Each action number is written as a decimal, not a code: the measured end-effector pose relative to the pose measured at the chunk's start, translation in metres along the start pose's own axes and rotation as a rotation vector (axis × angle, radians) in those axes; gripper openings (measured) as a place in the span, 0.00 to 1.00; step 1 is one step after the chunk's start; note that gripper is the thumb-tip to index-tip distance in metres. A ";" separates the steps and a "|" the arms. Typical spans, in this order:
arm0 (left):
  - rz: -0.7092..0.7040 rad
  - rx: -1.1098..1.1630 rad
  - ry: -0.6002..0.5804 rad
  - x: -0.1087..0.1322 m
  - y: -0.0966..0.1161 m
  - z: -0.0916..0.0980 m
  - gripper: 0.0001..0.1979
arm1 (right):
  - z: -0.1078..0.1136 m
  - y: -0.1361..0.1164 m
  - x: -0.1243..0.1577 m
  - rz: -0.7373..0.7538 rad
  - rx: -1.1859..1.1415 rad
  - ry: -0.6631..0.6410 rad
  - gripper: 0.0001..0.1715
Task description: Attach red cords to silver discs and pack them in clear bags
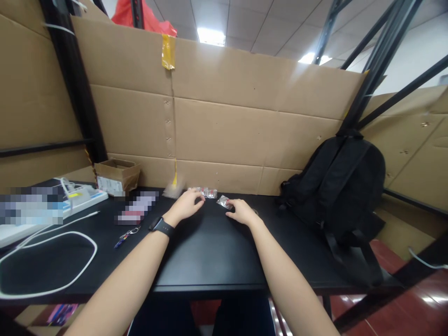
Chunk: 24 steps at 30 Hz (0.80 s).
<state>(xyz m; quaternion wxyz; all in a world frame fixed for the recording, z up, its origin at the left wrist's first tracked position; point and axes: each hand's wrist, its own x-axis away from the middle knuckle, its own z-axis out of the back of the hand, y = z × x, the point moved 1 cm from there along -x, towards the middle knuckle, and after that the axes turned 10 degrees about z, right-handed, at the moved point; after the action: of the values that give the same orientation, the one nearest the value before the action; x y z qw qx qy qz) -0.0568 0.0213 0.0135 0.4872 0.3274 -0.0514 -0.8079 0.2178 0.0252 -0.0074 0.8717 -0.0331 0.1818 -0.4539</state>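
My right hand (242, 212) is at the back of the black table, its fingers on the near edge of a small clear plastic packet (222, 201) with a bit of red on it. My left hand (186, 205), with a dark watch on the wrist, hovers palm inward with loosely curved fingers apart and nothing in them. Just behind it, more small clear packets (211, 192) lie in a row against the cardboard wall; the hand partly covers them. A crumpled clear plastic bag (172, 190) rests to their left.
A black backpack (350, 182) stands at the right. On the left are a small open cardboard box (119, 175), a key ring with keys (126, 236), a white cable (96, 247) and a white power strip (91, 198). Cardboard (217, 130) walls the back.
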 end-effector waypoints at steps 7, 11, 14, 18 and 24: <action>-0.038 0.094 -0.088 0.003 0.024 -0.020 0.09 | -0.007 -0.016 -0.004 0.063 -0.032 0.080 0.28; -0.017 0.113 -0.137 0.005 0.024 -0.032 0.10 | -0.007 -0.016 -0.008 0.013 -0.067 0.078 0.28; 0.004 0.067 -0.178 0.007 0.020 -0.041 0.13 | -0.006 -0.016 -0.006 0.045 -0.062 0.056 0.21; 0.005 -0.006 -0.225 0.010 0.017 -0.049 0.18 | -0.010 -0.019 -0.008 0.054 0.037 0.158 0.31; 0.017 -0.050 -0.142 0.009 0.026 -0.040 0.13 | -0.022 -0.022 -0.024 -0.128 0.034 0.107 0.38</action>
<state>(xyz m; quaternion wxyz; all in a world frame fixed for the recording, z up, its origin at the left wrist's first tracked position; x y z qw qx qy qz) -0.0173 0.0100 -0.0116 0.4973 0.2566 -0.0683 -0.8260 0.1801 0.0341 -0.0163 0.8304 -0.0057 0.2179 -0.5128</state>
